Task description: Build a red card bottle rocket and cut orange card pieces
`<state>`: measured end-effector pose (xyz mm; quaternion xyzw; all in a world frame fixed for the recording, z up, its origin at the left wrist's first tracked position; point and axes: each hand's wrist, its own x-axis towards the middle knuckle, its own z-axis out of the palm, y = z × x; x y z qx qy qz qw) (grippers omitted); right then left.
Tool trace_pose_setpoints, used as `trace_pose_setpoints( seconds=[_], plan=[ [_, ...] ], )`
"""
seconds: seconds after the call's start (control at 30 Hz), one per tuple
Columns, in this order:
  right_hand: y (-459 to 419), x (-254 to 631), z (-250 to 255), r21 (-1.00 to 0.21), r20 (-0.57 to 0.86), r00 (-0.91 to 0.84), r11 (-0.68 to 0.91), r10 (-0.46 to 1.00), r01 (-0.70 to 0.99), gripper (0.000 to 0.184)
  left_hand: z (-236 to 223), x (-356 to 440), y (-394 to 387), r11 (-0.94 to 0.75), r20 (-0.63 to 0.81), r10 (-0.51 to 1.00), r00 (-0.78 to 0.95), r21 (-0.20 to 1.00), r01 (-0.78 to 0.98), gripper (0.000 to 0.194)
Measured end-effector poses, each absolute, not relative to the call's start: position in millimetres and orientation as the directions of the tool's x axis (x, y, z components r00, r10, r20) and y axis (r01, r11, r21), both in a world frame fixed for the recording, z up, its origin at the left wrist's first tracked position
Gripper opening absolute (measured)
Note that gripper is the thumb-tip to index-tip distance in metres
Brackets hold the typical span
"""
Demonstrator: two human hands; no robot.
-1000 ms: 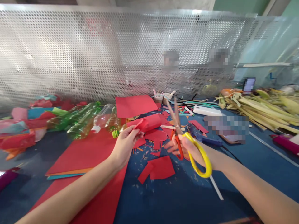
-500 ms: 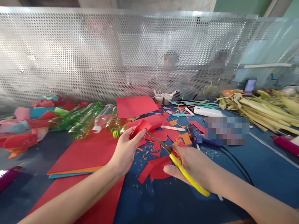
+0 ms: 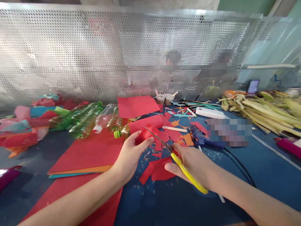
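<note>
Between thumb and fingers, my left hand (image 3: 131, 153) pinches a small piece of red paper (image 3: 146, 133). My right hand (image 3: 190, 163) is wrapped round the yellow handles of a pair of scissors (image 3: 182, 169). Their blades point up and left and lie at the held paper; whether they are parted is hard to make out. Below the hands, red paper offcuts (image 3: 162, 171) lie on the blue table (image 3: 145, 207). To the left of my left hand is a stack of red, orange and blue sheets (image 3: 87, 155).
Plastic bottles (image 3: 86, 125) lie at the left behind the sheets. A blue glue gun (image 3: 203, 139) with a black cord rests at the right, near a white case (image 3: 210, 113). Corn husks (image 3: 268, 110) pile up far right. A perforated metal screen (image 3: 94, 56) stands behind.
My left hand has shifted slightly right with the red paper, which is turned a little. The scissors' tip has moved slightly up and left across the paper.
</note>
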<state>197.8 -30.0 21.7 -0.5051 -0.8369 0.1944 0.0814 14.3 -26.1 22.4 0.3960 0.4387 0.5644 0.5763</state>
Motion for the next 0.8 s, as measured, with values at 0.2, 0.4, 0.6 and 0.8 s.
trace_pose_setpoints(
  seconds=[0.2, 0.4, 0.6, 0.8],
  plan=[
    [-25, 199, 23, -0.351, -0.074, -0.462, 0.411, 0.884, 0.842, 0.051, 22, 11, -23, 0.081, -0.082, 0.997, 0.011, 0.946, -0.313, 0.02],
    [-23, 203, 24, -0.394, -0.062, -0.498, 0.438, 0.865, 0.808, 0.044, 18, 1, -16, 0.169, -0.144, 0.983, 0.11, 0.947, -0.272, 0.019],
    [-20, 205, 21, -0.386, -0.042, -0.508, 0.455, 0.86, 0.803, 0.044, 22, 1, -14, 0.209, -0.19, 0.976, 0.107, 0.954, -0.217, 0.022],
    [-18, 206, 19, -0.391, -0.02, -0.503, 0.456, 0.864, 0.799, 0.045, 22, 0, -12, 0.218, -0.2, 0.974, 0.107, 0.956, -0.198, 0.023]
  ],
)
